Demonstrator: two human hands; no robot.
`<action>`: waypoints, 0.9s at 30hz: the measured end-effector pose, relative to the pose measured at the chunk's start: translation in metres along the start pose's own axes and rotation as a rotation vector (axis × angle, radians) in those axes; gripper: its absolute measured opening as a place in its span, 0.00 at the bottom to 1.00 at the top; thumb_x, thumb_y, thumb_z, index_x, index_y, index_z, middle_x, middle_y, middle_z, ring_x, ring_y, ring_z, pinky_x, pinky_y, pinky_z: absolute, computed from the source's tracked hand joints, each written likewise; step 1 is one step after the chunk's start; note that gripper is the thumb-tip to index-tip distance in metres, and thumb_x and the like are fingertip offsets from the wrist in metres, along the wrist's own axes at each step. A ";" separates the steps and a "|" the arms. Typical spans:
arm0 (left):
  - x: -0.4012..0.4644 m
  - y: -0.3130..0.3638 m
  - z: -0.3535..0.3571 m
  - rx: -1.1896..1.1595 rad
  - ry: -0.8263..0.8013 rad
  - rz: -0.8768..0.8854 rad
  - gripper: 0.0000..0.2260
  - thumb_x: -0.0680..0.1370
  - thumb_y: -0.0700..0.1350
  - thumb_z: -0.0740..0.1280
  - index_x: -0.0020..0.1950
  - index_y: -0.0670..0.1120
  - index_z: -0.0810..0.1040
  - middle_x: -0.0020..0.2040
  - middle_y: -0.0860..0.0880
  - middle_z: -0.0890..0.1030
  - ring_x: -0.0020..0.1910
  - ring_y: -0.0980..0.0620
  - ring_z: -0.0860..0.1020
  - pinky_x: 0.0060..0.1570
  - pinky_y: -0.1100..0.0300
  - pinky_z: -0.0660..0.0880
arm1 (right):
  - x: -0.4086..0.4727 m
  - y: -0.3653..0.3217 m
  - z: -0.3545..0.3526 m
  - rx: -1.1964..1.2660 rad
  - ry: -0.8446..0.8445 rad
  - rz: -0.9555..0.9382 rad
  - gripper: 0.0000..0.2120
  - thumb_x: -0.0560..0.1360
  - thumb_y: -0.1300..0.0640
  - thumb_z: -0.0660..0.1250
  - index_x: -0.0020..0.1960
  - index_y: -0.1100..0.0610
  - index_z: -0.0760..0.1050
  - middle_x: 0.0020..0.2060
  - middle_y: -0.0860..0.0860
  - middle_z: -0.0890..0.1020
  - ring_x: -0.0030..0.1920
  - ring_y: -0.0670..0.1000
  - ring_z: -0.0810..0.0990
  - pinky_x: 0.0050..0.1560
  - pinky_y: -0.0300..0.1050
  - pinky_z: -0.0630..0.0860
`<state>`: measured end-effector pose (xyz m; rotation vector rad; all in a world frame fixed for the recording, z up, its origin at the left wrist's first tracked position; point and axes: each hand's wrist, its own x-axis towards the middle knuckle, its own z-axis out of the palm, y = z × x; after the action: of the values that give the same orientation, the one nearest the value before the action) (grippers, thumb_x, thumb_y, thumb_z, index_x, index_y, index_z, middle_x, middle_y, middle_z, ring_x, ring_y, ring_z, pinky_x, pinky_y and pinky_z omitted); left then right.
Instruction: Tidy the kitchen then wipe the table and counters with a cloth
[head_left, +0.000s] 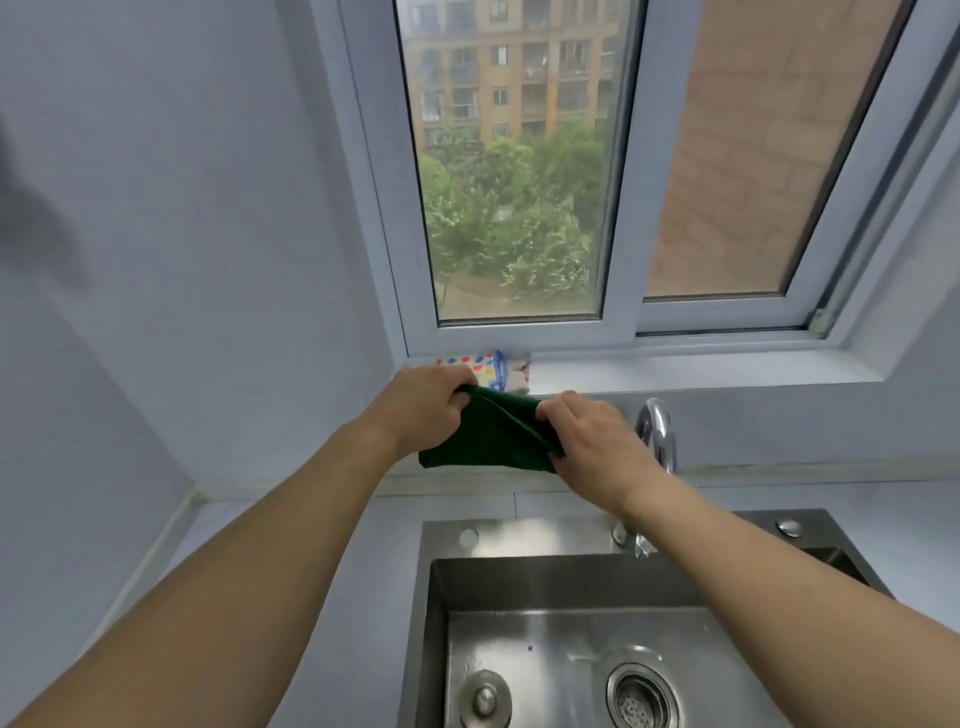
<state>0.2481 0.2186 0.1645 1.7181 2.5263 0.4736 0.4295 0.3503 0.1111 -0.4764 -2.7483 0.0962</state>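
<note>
Above the sink, both arms reach forward; left hand and right hand each pinch a dark green cloth stretched between them.

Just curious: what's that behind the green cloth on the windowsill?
A spotted, colourful packet lies on the sill behind the green cloth. The left hand and cloth hide its lower part.

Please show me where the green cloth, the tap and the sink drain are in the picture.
green cloth (488, 439): head view, middle of the hanging fabric between both hands.
tap (658, 431): head view, curved chrome neck.
sink drain (641, 699): head view, strainer basket in the basin floor.
</note>
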 end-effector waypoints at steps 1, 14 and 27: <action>0.008 -0.008 0.000 -0.011 -0.002 -0.012 0.11 0.81 0.44 0.59 0.60 0.50 0.77 0.56 0.46 0.79 0.53 0.46 0.75 0.54 0.54 0.72 | 0.011 0.000 0.002 0.024 0.008 0.017 0.17 0.74 0.59 0.65 0.62 0.54 0.70 0.55 0.53 0.77 0.50 0.56 0.75 0.51 0.46 0.68; 0.141 -0.096 0.008 -0.033 -0.103 -0.253 0.10 0.82 0.43 0.55 0.59 0.50 0.74 0.51 0.48 0.77 0.49 0.47 0.75 0.49 0.54 0.73 | 0.200 0.058 0.021 0.323 -0.350 0.286 0.16 0.74 0.65 0.61 0.59 0.52 0.74 0.54 0.52 0.78 0.51 0.55 0.77 0.48 0.49 0.78; 0.202 -0.118 0.095 0.350 0.063 -0.224 0.06 0.76 0.41 0.61 0.48 0.46 0.77 0.47 0.46 0.80 0.47 0.44 0.77 0.40 0.56 0.66 | 0.242 0.115 0.114 0.113 -0.374 0.349 0.10 0.76 0.57 0.64 0.56 0.56 0.77 0.55 0.56 0.80 0.55 0.58 0.77 0.55 0.50 0.75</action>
<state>0.0845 0.3849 0.0669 1.4983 2.9425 0.0734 0.2121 0.5399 0.0690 -0.9895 -2.9605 0.4668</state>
